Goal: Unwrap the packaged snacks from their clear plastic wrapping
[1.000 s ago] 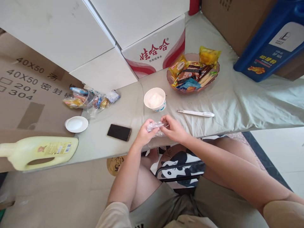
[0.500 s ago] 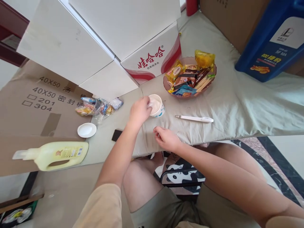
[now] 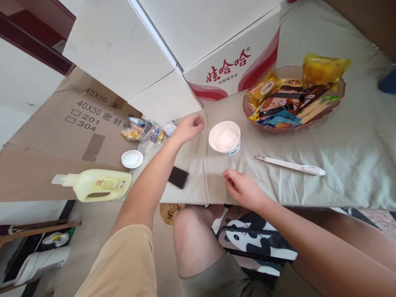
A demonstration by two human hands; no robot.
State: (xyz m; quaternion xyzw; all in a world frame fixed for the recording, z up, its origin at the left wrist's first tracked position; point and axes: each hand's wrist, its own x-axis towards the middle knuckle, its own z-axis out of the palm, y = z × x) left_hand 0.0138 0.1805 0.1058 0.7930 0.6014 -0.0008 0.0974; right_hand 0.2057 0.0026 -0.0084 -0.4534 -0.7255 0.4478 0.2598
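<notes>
A white paper cup [image 3: 234, 147] with a blue pattern stands on the cloth in the middle, and soft white stuff [image 3: 225, 138] lies inside it. Just left of its rim is my left hand [image 3: 190, 127], raised, fingers curled in; nothing shows in them. My right hand [image 3: 243, 187] hovers by the table's front edge, below the cup and apart from it. Its thumb and fingers are loosely closed, with nothing visible between. Right of the cup lies a long white stick-like tool [image 3: 292, 166] with a narrow dark tip.
A pinkish glass bowl [image 3: 297, 128] of wrapped snacks stands at the right. Left are a dark phone [image 3: 178, 177], a small white dish [image 3: 132, 159], bagged sweets [image 3: 145, 132] and a yellow detergent bottle [image 3: 102, 185] lying down. White-and-red cartons [image 3: 230, 68] rise behind.
My left hand has come out of the paper cup and moved left of it. My right hand stays near the edge. The view has turned, so most of the blue jug has left it.
</notes>
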